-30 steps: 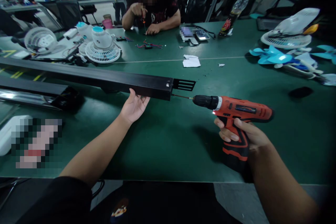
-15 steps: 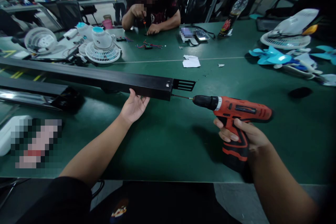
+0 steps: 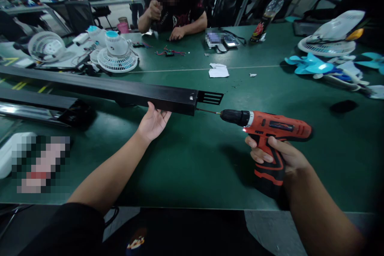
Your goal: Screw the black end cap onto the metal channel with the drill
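A long black rectangular bar (image 3: pixel 144 94) crosses the left half of the head view, with a slotted black plate (image 3: pixel 211 97) sticking out of its right end. My left hand (image 3: pixel 154 122) holds that bar near this end, fingers underneath and thumb against the near side. My right hand (image 3: pixel 270 152) is wrapped round the handle of a red and black cordless drill (image 3: pixel 276 124), which points left. From its chuck a long thin bit (image 3: pixel 210 111) reaches the lower part of the bar's end face. Where the tip meets the bar is hidden. A small light glows above the trigger.
A second black profile (image 3: pixel 36 104) lies at left. Small white fans (image 3: pixel 117 54) stand behind the bar, with fan parts and blue blades (image 3: pixel 309 64) at right. Paper (image 3: pixel 219 70), a bottle (image 3: pixel 267 20) and a dark oval object (image 3: pixel 343 106) are on the green table. Opposite sits a co-worker (image 3: pixel 177 12).
The small light on the drill has come on. Drill, bar and both my hands stay almost in place. Across the table, the co-worker's raised hand has shifted up and left.
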Demonstrator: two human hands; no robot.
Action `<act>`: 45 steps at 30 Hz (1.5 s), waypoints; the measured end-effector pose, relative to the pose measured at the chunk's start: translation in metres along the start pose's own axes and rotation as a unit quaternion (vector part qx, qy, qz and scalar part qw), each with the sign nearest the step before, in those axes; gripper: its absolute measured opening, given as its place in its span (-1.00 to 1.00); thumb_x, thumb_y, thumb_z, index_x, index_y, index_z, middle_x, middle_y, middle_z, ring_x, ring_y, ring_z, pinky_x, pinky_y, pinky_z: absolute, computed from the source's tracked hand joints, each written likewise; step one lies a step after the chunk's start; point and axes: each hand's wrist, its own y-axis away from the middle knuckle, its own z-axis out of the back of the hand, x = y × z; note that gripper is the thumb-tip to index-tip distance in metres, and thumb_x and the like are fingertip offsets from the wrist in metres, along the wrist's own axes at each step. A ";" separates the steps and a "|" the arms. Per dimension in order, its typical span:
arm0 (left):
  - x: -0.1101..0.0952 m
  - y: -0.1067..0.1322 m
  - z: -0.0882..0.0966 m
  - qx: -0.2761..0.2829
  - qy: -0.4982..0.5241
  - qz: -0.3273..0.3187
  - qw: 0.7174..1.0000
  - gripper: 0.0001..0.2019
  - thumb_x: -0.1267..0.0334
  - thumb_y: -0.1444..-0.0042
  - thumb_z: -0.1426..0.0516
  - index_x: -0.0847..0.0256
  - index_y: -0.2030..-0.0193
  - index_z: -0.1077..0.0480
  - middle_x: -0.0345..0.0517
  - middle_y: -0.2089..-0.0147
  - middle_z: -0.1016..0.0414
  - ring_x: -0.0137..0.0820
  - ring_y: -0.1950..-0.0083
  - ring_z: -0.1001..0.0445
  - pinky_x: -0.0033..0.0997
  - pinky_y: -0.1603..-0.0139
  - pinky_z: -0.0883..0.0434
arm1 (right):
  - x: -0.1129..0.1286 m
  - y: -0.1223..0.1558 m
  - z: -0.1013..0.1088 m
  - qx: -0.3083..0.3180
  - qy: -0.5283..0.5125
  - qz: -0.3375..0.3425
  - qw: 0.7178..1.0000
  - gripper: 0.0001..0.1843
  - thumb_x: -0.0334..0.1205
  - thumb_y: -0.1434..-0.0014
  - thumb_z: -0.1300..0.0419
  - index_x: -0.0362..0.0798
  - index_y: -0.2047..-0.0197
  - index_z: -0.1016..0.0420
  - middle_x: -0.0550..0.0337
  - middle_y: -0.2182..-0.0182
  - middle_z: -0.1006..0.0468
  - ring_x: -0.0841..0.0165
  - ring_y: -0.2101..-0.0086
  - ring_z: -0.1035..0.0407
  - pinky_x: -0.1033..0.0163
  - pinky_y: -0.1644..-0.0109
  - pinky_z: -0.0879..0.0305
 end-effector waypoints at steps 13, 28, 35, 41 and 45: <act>-0.001 0.003 -0.005 -0.011 -0.007 -0.002 1.000 -0.49 -0.04 -0.80 0.07 0.08 -0.48 -0.59 -0.08 -0.06 -0.86 -0.32 -0.23 -0.84 -0.34 -0.50 -0.63 | -0.001 0.001 0.000 -0.010 0.020 0.001 1.000 -0.53 0.18 -0.19 -0.73 0.02 0.11 -0.77 0.21 0.27 -0.57 0.56 0.60 -0.04 0.26 0.47 -0.54; 0.000 0.000 0.000 0.025 0.013 0.006 1.000 -0.47 -0.06 -0.80 0.10 0.06 -0.59 -0.50 -0.10 -0.01 -0.87 -0.32 -0.10 -0.87 -0.35 -0.39 -0.68 | 0.001 0.001 0.002 0.005 0.022 -0.005 1.000 -0.53 0.18 -0.23 -0.70 0.01 0.10 -0.75 0.22 0.29 -0.56 0.53 0.59 -0.08 0.26 0.46 -0.54; 0.000 0.001 0.000 0.021 0.006 0.006 1.000 -0.47 -0.07 -0.80 0.10 0.08 -0.45 -0.60 -0.11 -0.03 -0.87 -0.34 -0.12 -0.86 -0.37 -0.39 -0.68 | -0.001 -0.001 0.003 0.017 0.005 0.004 1.000 -0.55 0.14 -0.26 -0.71 -0.01 0.03 -0.81 0.20 0.24 -0.58 0.59 0.60 -0.09 0.30 0.44 -0.57; 0.000 0.002 -0.004 0.015 0.009 0.003 1.000 -0.46 -0.07 -0.81 0.11 0.10 -0.31 -0.65 -0.13 0.01 -0.87 -0.36 -0.09 -0.87 -0.38 -0.37 -0.70 | 0.000 -0.001 0.000 0.014 0.008 0.003 1.000 -0.54 0.16 -0.25 -0.70 0.02 0.02 -0.79 0.22 0.25 -0.57 0.58 0.60 -0.06 0.31 0.46 -0.56; 0.000 0.001 -0.001 0.006 0.000 0.006 1.000 -0.48 -0.07 -0.80 0.09 0.07 -0.40 -0.63 -0.10 -0.05 -0.86 -0.33 -0.19 -0.85 -0.37 -0.45 -0.65 | 0.000 0.000 -0.001 0.012 0.024 0.000 1.000 -0.56 0.17 -0.27 -0.67 0.03 0.08 -0.73 0.20 0.25 -0.56 0.54 0.60 -0.07 0.24 0.48 -0.57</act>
